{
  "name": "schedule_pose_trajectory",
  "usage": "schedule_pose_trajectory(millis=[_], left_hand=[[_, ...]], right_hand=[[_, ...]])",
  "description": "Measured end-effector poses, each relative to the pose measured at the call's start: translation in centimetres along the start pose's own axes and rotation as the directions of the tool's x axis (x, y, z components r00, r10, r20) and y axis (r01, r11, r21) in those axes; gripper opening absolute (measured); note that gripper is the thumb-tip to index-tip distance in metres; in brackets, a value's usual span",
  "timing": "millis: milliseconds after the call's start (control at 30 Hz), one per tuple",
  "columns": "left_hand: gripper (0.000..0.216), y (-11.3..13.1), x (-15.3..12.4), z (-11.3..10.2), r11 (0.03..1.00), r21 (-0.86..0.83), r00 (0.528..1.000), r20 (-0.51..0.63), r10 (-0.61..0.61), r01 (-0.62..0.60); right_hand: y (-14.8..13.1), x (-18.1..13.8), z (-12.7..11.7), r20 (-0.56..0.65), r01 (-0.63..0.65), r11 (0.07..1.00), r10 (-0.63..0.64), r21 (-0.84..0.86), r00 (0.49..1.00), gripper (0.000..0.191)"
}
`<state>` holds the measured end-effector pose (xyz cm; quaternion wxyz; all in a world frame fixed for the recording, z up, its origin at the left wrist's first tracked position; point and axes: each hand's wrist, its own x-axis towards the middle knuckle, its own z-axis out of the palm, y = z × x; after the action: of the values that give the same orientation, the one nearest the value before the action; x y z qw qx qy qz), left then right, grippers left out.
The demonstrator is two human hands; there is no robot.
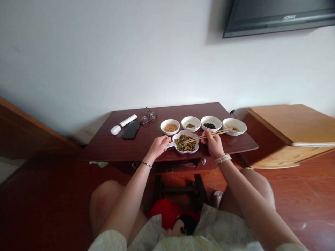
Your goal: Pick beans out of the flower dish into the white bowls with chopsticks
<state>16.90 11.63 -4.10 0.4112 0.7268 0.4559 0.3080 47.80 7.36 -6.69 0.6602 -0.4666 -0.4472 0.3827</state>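
Note:
My right hand holds a pair of wooden chopsticks, their tips reaching over a white lobed dish of mixed green and tan beans. My left hand grips the dish's left edge. Behind the dish stands a row of white bowls: one of tan soybeans, one of small green seeds, one of black beans, and a wider one with a little pale food. Whether the chopsticks pinch a bean is too small to tell.
All this stands on a dark wooden table. Farther left lie a black phone, glasses, a white mouse and a white case. A light wooden cabinet stands right, and a wall-mounted television hangs above.

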Motion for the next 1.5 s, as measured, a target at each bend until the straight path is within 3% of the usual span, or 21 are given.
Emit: schedule_pose_trajectory(millis=[800, 1500], left_hand=[[0.052, -0.03, -0.5, 0.26, 0.996, 0.075, 0.999, -0.016, 0.05, -0.049], [0.052, 0.26, -0.61, 0.33, 0.985, 0.158, 0.998, -0.013, 0.065, -0.062]], right_hand=[[0.18, -0.48, -0.41, -0.029, -0.019, 0.995, 0.022, 0.102, 0.999, 0.054], [0.23, -0.43, -0.7, -0.015, -0.012, 0.996, 0.014, 0.088, 1.0, 0.057]])
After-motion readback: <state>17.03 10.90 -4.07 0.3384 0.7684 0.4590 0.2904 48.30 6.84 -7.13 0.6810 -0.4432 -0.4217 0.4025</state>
